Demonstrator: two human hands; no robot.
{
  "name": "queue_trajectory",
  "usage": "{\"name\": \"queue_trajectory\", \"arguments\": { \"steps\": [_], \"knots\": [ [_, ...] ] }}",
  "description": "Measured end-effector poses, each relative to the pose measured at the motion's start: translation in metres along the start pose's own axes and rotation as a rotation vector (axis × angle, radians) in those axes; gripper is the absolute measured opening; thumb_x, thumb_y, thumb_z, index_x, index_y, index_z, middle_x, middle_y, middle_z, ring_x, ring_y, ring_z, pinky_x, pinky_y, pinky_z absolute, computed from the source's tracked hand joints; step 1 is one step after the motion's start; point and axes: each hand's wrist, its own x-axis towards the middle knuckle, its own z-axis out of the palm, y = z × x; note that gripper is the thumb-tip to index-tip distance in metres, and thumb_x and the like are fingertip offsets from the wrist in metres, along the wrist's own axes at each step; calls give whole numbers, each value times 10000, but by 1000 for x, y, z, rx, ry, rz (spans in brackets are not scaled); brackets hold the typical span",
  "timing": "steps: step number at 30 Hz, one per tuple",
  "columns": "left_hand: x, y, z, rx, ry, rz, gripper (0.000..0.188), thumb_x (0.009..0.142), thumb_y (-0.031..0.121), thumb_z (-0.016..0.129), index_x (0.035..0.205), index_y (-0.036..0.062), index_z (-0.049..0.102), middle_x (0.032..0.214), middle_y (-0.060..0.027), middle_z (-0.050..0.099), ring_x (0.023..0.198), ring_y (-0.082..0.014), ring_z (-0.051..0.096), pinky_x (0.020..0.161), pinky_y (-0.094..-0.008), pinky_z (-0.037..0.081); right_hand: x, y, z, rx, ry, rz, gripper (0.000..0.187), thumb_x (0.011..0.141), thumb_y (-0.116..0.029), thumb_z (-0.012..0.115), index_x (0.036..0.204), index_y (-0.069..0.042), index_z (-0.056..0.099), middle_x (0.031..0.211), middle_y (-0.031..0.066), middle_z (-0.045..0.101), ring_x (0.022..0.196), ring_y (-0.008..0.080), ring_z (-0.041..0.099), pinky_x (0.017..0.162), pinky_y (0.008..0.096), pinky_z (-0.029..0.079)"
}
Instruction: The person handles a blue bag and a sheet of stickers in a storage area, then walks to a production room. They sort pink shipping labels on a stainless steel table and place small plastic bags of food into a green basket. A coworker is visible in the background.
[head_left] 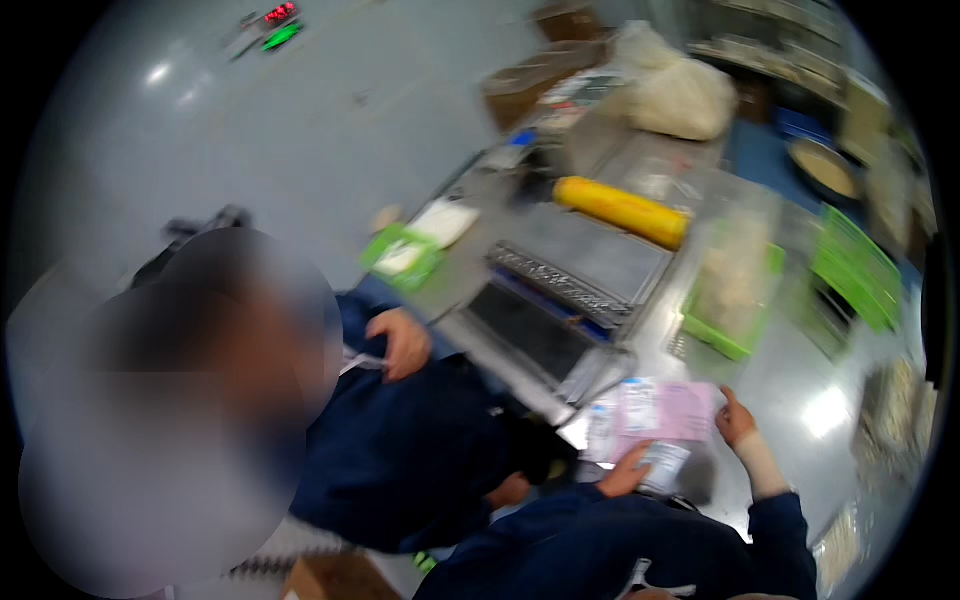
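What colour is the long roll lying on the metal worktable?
Yellow: the long roll shows best in the head view.

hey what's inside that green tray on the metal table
The green tray holds a pile of pale, beige pieces under a clear cover; blur hides what they are. The tray's floor is covered, and the metal table lies beneath.

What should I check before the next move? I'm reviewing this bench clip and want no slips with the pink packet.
1. Left hand on the pink packet: ok, at its lower edge.
2. Right hand on the packet: ok, at its right edge.
3. Packet supported on the metal table: cannot tell, blurred.
4. Co-worker's hand apart from the packet: ok.
5. Green tray apart from the packet: ok.
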Motion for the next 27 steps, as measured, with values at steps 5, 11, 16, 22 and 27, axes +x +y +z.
{"name": "queue_trajectory", "arguments": {
  "steps": [5,11,16,22,27],
  "knots": [
    [3,36,2,-319,-22,-39,427,836,70,477,1246,-20,395,1183,-98,480,1101,-172,427,951,-281,315,-38,-51,13,338,-99,-37,402,778,-57,505,1170,2,440,650,78,561,526,152,547,514,276,453],
    [-4,14,6,-403,80,-99,395,827,63,477,1209,-20,427,1145,-88,506,1067,-148,441,926,-277,336,-44,-83,20,590,-216,-5,227,855,-91,472,1026,43,539,671,60,556,507,104,505,480,239,429],
    [-1,10,9,-433,104,-121,360,819,49,489,1171,-20,458,1081,-64,534,994,-129,475,877,-266,376,-52,-88,23,622,-293,7,281,902,-200,442,970,37,575,690,66,573,506,107,505,489,239,424],
    [0,0,9,-492,91,-155,317,824,51,488,1135,-11,478,1030,-56,546,946,-121,487,837,-262,399,-57,-102,16,524,-276,-81,239,843,-162,508,983,18,578,697,94,589,554,134,539,537,260,443],
    [-2,7,8,-383,127,-163,295,827,46,486,1118,-3,492,1009,-48,550,930,-119,492,828,-259,402,-57,-97,17,456,-259,-126,234,793,-120,570,988,9,576,688,79,585,572,120,532,541,258,440]
  ]
}}
